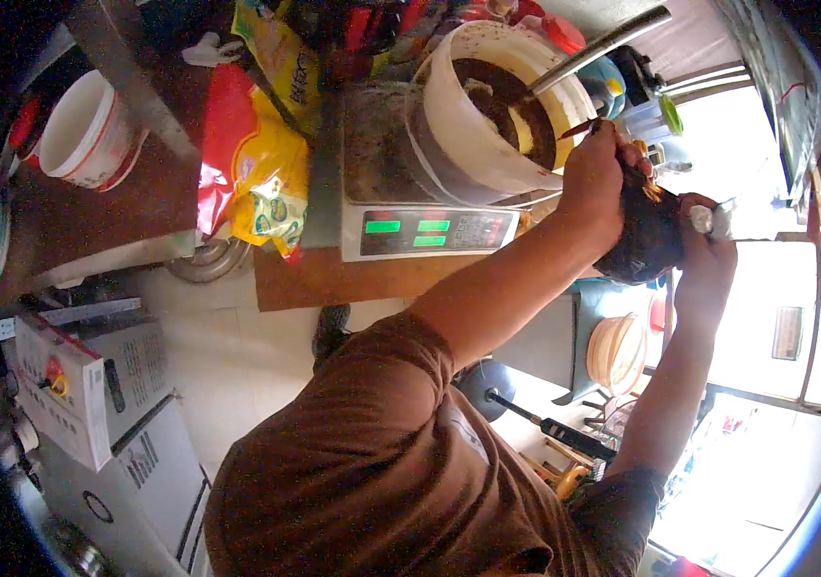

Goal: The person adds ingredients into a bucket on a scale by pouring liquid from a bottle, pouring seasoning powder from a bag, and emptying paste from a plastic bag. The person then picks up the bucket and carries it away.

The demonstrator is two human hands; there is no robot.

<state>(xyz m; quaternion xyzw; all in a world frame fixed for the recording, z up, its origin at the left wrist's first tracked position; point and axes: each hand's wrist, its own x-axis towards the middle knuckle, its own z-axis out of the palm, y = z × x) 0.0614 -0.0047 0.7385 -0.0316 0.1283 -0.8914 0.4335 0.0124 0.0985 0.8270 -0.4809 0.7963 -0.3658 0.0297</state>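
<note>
Both hands hold a dark plastic bag (643,236) at the right of the white tub (444,120). My left hand (598,178) is closed round its upper end, near the tub's rim. A thin dark pointed thing (576,130) shows over the rim by these fingers. My right hand (708,240) grips the bag's other side, with crumpled whitish plastic (716,218) at its fingers. Dark brown matter (487,82) and a pale yellow piece lie inside the tub. A metal rod (603,50) leans into it. Under the tub is a scale (357,231) with green displays.
Yellow and red bags (271,188) lie left of the scale. Farther left is a white bucket (78,130). Jars and a green-lidded container (670,115) stand beyond the tub. Boxes (141,462) are at the lower left, and a round wooden-coloured container (615,354) is lower right.
</note>
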